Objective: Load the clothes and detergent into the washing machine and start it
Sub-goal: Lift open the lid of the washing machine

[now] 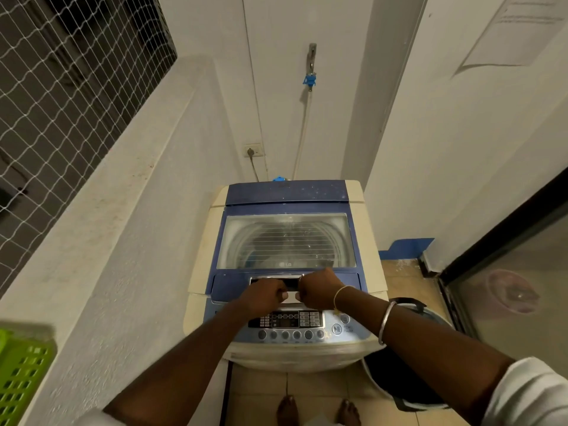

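A top-loading washing machine (203, 247), cream with a blue top, stands straight ahead. Its glass lid (285, 241) lies flat and closed, and the drum shows through it. My left hand (264, 298) and my right hand (319, 292) sit side by side at the lid's front handle (290, 296), with fingers curled over its silver strip. Just below my hands is the control panel (285, 321) with a row of round buttons and a start/pause button (337, 329). No clothes or detergent are visible.
A green plastic basket (21, 373) sits on the ledge at lower left. A dark bucket (399, 373) stands on the floor right of the machine. A tap with hose (310, 66) and a wall socket (253, 150) are behind. A glass door (507, 287) lies right.
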The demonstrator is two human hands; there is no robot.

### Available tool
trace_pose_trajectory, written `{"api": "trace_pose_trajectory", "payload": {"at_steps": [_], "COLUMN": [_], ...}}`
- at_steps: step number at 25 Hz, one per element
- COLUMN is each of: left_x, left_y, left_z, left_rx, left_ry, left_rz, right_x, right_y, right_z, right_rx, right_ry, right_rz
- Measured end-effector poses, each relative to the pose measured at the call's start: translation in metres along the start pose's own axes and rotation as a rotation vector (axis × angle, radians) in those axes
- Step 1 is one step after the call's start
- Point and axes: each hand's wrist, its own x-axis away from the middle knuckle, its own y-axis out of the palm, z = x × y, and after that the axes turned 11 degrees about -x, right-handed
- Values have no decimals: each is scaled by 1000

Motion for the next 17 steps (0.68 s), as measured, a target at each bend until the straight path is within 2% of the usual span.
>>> {"api": "trace_pose_trajectory", "payload": {"at_steps": [4,8,11,17], "left_x": [9,8,4,-11], "left_y": [-49,-110,-148,-201], "left_z": [8,17,24,30], "left_rx": [76,21,-5,12], "left_ry": [71,111,102,26], "left_rz": [-25,-30,-34,68], "right_x": [6,0,-9,-21], "right_y": [-55,-121,-160,-211], "right_z": [-8,-11,-13,-4], "right_rx": [-84,-289,-316,-402], "right_ry": [-27,-42,-50,-36], "right_rz": [-95,-213,-277,-203]}}
